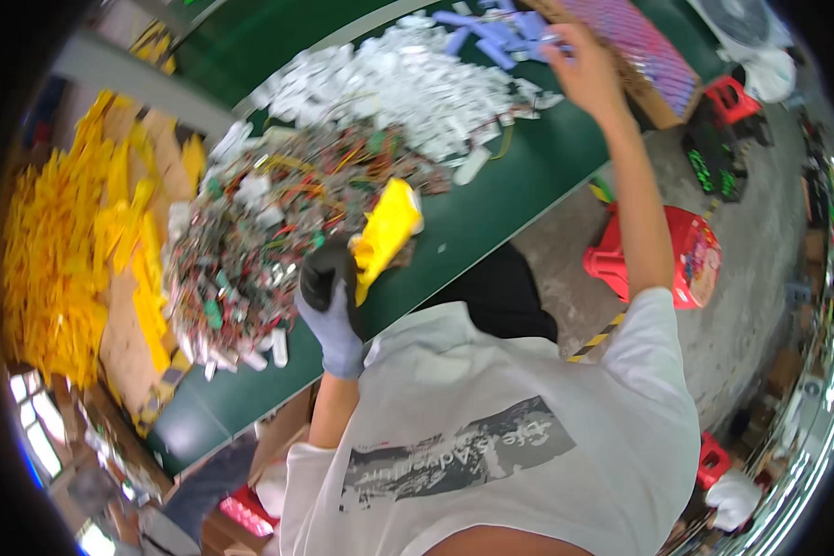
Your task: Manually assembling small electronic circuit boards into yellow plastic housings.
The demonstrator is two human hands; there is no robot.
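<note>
Head view: left hand (330, 295) clamps a yellow piece (388, 230), right hand (581, 72) half-curled by blue strips (497, 39), hold unclear; plenty of wires (283, 199) left, progress hard to call!

Worktable (533, 171): wired-parts heap (250, 213) on left section; loose-pieces heap (389, 88) right behind it, running off to the right. Blocks (496, 39) at that heap's far right end; carton (663, 97) right of blocks. Packet (389, 227) in left hand (329, 292), at heap's near right edge. Right hand (588, 79) between blocks and carton. Left of worktable: strips (56, 269) on board (120, 334). Stool (663, 255) on floor (565, 287), right of worktable.
</note>
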